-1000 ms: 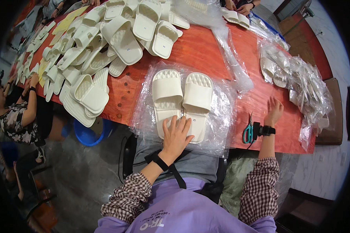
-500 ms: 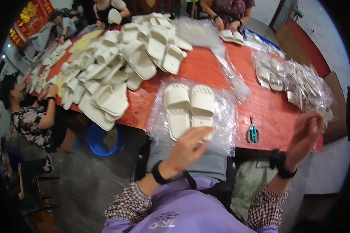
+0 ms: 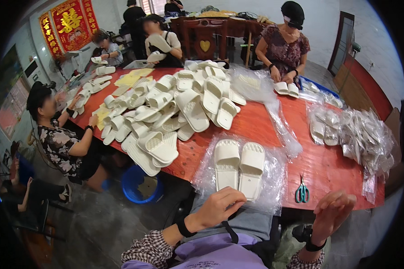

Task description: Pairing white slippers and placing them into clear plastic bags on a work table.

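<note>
A pair of cream slide slippers (image 3: 251,167) lies side by side, toes away from me, on clear plastic bags (image 3: 274,179) at the table's near edge. My left hand (image 3: 220,207) is just at their heels, fingers bent, with a gap between thumb and fingertips. I see nothing held in it. On the right, my right hand (image 3: 334,210) is raised at the table edge, its fingers loosely curled and apart, nothing visible in them. Teal-handled scissors (image 3: 302,192) lie on the red table (image 3: 327,175) between the slippers and my right hand.
A large heap of cream slippers (image 3: 166,101) covers the table's middle and left. Bagged slippers (image 3: 363,132) are piled at the right. Flat plastic bags (image 3: 256,85) lie at the back. A blue basin (image 3: 141,184) stands on the floor. Several co-workers sit around the table.
The view has tilted up and shifted left, showing more of the room. My left hand has drawn back off the right slipper's heel. My right hand has come nearer the table's front edge.
</note>
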The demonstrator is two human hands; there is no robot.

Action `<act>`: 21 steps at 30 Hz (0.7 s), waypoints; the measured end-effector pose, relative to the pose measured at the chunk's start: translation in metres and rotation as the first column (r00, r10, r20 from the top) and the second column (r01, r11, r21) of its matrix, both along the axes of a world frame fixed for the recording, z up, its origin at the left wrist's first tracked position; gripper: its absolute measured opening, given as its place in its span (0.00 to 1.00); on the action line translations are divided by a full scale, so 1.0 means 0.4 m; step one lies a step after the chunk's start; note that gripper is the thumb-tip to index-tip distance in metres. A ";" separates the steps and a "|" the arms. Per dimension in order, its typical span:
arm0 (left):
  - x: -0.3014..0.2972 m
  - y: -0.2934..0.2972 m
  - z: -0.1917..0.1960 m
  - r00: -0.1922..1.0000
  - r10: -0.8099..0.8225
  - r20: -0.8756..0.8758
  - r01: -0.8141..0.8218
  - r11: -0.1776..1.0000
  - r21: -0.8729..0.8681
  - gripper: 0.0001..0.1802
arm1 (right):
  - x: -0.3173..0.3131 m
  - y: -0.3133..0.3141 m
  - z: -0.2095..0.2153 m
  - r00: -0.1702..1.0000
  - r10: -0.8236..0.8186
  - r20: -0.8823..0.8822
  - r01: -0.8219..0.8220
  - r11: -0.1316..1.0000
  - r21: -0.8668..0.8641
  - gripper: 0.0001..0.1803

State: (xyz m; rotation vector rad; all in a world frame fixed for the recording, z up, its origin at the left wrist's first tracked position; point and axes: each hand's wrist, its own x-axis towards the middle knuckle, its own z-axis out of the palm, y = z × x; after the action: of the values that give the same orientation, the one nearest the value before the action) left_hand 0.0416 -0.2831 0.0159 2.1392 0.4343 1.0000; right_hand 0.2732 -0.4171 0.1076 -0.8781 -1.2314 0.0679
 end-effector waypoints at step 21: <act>-0.051 0.099 -0.305 0.951 0.091 -0.294 -0.124 0.988 -0.096 0.05 | 0.037 0.363 -0.559 0.974 0.114 0.196 0.074 0.658 -0.749 0.10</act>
State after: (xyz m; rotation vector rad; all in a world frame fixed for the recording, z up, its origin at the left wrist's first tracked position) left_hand 0.0212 -0.2437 -0.1062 2.1829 0.7394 0.7009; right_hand 0.2881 -0.2718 -0.1160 -1.6420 -1.4456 0.5530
